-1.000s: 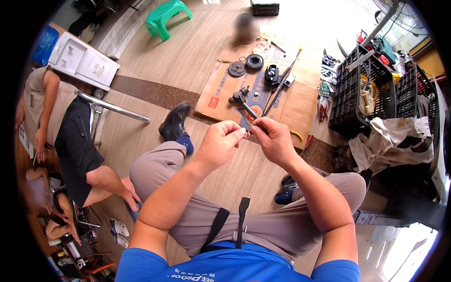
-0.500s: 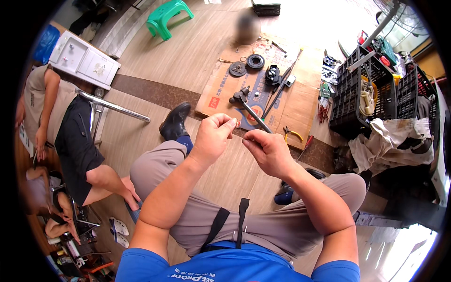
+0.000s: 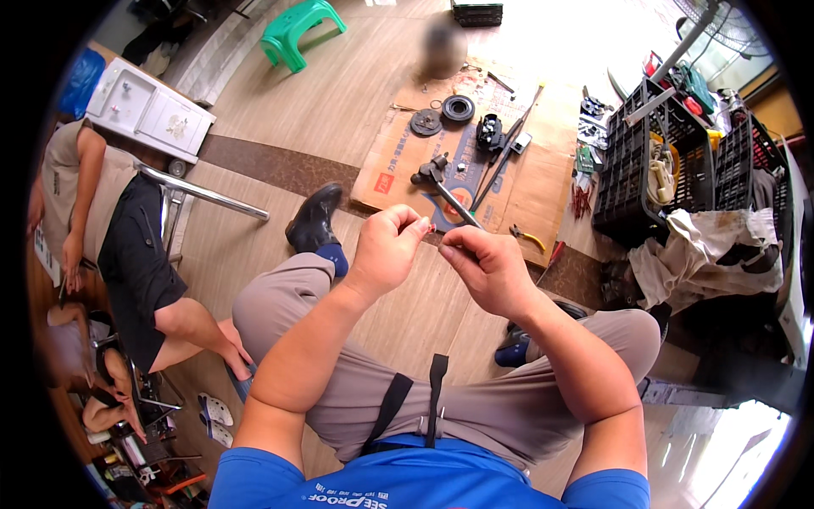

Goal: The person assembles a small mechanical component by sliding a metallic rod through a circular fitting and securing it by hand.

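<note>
My left hand [image 3: 388, 248] is raised in front of my knees, pinching a small reddish piece [image 3: 432, 227] between thumb and forefinger. Just to its right, my right hand [image 3: 487, 265] is closed in a pinch; whatever lies between its fingertips is too small to make out. The fingertips of the two hands are close together but apart. Beyond them, a dark tool with a grey shaft [image 3: 458, 206] lies on a flattened cardboard sheet [image 3: 534, 195]. Pliers with yellow handles [image 3: 531, 240] rest near the sheet's front edge.
On the cardboard lie a black ring [image 3: 458, 109], a grey disc [image 3: 426, 123], a black mechanical part [image 3: 489, 133] and long rods. Black crates [image 3: 615, 191] stand at right, draped with cloth [image 3: 699, 246]. Another person [image 3: 144, 246] sits at left; a green stool [image 3: 297, 32] stands far off.
Both hands stay nearly in place. My right hand has tilted slightly, its fingertips a little lower, and the reddish piece shows slightly further out from my left fingertips.
</note>
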Motion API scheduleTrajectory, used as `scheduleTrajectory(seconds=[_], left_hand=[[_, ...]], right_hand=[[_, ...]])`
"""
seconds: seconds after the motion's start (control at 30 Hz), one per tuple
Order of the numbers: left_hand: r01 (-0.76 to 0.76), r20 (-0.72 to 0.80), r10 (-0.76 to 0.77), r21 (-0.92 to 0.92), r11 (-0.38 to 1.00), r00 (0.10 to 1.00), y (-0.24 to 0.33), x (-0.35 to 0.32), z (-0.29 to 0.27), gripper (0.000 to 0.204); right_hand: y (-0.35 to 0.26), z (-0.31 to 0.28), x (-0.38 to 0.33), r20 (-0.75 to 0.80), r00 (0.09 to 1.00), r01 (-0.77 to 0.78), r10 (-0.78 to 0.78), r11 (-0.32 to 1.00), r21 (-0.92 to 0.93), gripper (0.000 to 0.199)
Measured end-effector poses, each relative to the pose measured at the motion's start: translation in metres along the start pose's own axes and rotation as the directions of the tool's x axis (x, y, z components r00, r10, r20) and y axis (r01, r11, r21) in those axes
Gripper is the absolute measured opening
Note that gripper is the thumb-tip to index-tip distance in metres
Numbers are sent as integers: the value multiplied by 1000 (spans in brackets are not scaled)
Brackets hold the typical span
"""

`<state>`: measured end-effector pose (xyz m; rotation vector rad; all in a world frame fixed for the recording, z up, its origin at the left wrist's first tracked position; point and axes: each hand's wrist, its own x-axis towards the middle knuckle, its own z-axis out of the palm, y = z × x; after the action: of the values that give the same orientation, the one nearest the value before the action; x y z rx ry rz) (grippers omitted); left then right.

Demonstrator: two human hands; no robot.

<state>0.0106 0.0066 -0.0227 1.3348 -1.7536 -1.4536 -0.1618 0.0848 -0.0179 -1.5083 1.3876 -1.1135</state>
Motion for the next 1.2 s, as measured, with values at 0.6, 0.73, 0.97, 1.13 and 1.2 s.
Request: scheduleTrajectory(seconds=[0.6,0.73,0.97,1.13,1.2], left_hand=[[78,265,-36,-148,986,964,2,-6,-3,14],[52,109,-20,-296,954,994,3,-2,-7,13],[32,-3,-33,-192,981,999,1,0,-8,15],[-43,-13,44,49,998,999,9,-5,-1,18],[-60,5,60,69,996,998,12,-8,1,17]], right_hand=[[46,-1,18,-147,976,-159,159,987,11,13],[43,8,13,22,983,-183,182,982,42,16],[40,1,20,-32,850,-496,526,818,293,15],[43,7,14,-222,947,-150,230,933,326,25],[29,7,10,59,980,-191,187,843,502,32]])
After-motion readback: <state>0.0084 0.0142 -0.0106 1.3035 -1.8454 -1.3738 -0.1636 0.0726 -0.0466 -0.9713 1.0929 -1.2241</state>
